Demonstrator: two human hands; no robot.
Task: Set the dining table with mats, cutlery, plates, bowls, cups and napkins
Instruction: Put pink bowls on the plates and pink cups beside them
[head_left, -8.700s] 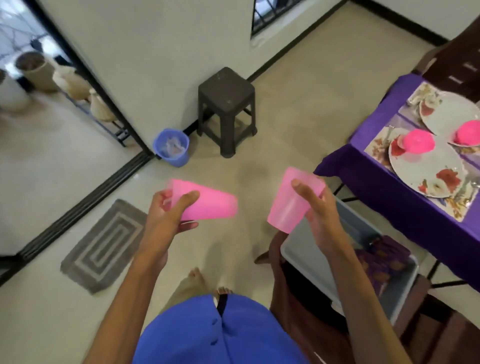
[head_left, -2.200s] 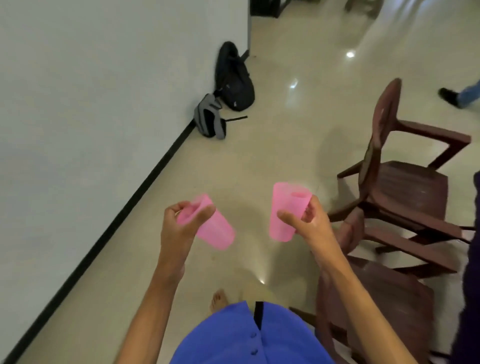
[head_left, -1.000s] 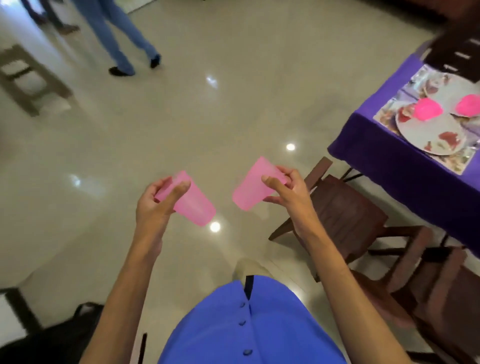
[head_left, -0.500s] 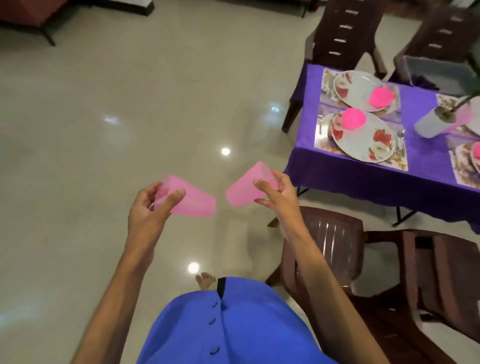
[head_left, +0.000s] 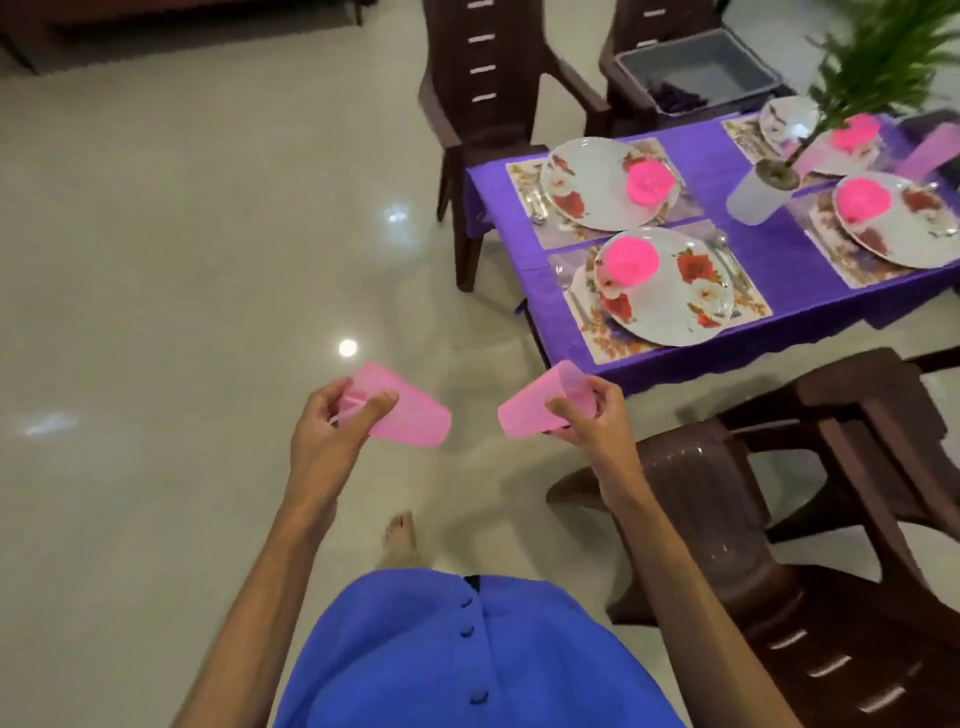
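1. Gripping a pink cup (head_left: 410, 415), the left hand (head_left: 332, 431) has its thumb lying over the cup's side and its fingers curled round the rim end, the cup tipped on its side with its base pointing right.
2. The right hand (head_left: 592, 421) pinches a second pink cup (head_left: 540, 410) near the rim, thumb in front, fingers wrapped behind; this cup lies sideways too, base pointing left, so the two bases face each other a little apart.
3. Both cups are held in the air over the pale tiled floor (head_left: 182, 260), near the table corner but not over it.
4. Up and to the right stands the table under a purple cloth (head_left: 769, 260), with floral mats (head_left: 748, 306) laid out.
5. On the nearest mat sits a flowered plate (head_left: 670, 296) with a pink bowl (head_left: 631, 257) upside down on it; cutlery lies beside the plate.
6. The next place along shows another plate (head_left: 587, 187) with another pink bowl (head_left: 649, 179), and two more settings lie on the far side.
7. A white pot with a green plant (head_left: 758, 192) stands between the settings.
8. Brown plastic chairs (head_left: 810, 519) ring the table; one far chair carries a grey tub (head_left: 696, 67).
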